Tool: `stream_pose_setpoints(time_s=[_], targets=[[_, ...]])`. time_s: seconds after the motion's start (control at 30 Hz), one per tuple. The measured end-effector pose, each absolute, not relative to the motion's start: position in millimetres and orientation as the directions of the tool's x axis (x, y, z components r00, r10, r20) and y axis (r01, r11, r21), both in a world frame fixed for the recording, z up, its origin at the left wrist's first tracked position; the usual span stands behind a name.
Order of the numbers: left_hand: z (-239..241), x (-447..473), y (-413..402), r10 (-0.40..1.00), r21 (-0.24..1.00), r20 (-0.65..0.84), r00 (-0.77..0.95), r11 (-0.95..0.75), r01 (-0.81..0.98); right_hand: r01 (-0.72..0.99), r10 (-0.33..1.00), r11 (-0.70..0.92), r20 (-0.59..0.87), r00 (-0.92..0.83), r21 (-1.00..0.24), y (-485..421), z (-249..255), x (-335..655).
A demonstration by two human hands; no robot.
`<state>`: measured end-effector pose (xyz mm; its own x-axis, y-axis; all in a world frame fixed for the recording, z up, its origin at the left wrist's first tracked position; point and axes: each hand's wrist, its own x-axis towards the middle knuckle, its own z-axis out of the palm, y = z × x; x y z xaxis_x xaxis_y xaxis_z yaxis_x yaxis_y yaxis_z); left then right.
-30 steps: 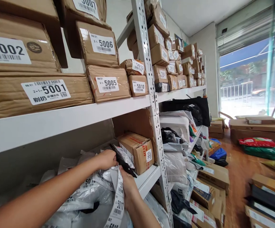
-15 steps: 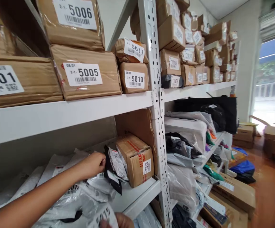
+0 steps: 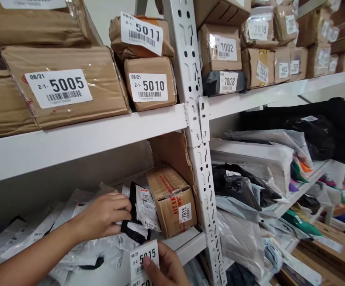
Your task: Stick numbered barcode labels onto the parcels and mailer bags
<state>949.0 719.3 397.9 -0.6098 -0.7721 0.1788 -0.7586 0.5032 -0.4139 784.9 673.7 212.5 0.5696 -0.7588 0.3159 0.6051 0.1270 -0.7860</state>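
Observation:
My left hand (image 3: 108, 214) reaches from the left into the lower shelf. Its fingers are bent around the edge of a plastic mailing bag (image 3: 136, 231) with a black edge; part of the grip is hidden. Right beside the fingertips, a black-and-white mailing bag (image 3: 147, 208) leans on a cardboard box (image 3: 172, 216) labelled 7015. At the bottom centre, my right hand (image 3: 170, 266) pinches a strip of barcode labels (image 3: 136, 260) between thumb and fingers. The top label reads 5015, with another below it cut off by the frame.
White and grey mailing bags (image 3: 71, 214) fill the lower shelf to the left. Labelled cartons (image 3: 68, 115) stand on the upper shelf (image 3: 85, 143). A perforated metal post (image 3: 203, 178) separates this rack from the one at right, which holds more boxes and bagged parcels (image 3: 243, 230).
My view has moved closer and toward the shelf. My left hand has turned, its fingers now spread along the bag edge. My right hand has raised the labels further into view.

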Motion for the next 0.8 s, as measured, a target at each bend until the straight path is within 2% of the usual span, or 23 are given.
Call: stream_pose_setpoints(time_s=[0.1, 0.27, 0.4, 0.53, 0.63, 0.8], targets=[[396, 949, 724, -0.735, -0.475, 0.208, -0.645, 0.500, -0.724, 0.629, -0.680, -0.001, 0.461, 0.570, -0.778, 662, 219, 785], [392, 952, 730, -0.703, -0.494, 0.218, -0.677, 0.518, -0.698, 0.603, -0.627, 0.033, 0.453, 0.633, -0.797, 658, 226, 782], [388, 956, 732, -0.727, -0.536, 0.237, -0.644, 0.455, -0.711, 0.602, -0.584, 0.028, 0.476, 0.658, -0.798, 665, 226, 780], [387, 956, 733, -0.768, -0.419, 0.218, -0.602, 0.483, -0.769, 0.614, -0.611, 0.036, 0.468, 0.638, -0.789, 670, 229, 781], [388, 952, 730, -0.843, -0.313, 0.196, -0.501, 0.430, -0.847, 0.623, -0.635, 0.055, 0.454, 0.624, -0.780, 669, 234, 784], [390, 941, 721, -0.902, -0.198, 0.177, -0.393, 0.359, -0.912, 0.648, -0.710, 0.268, 0.309, 0.633, -0.713, 668, 237, 791]])
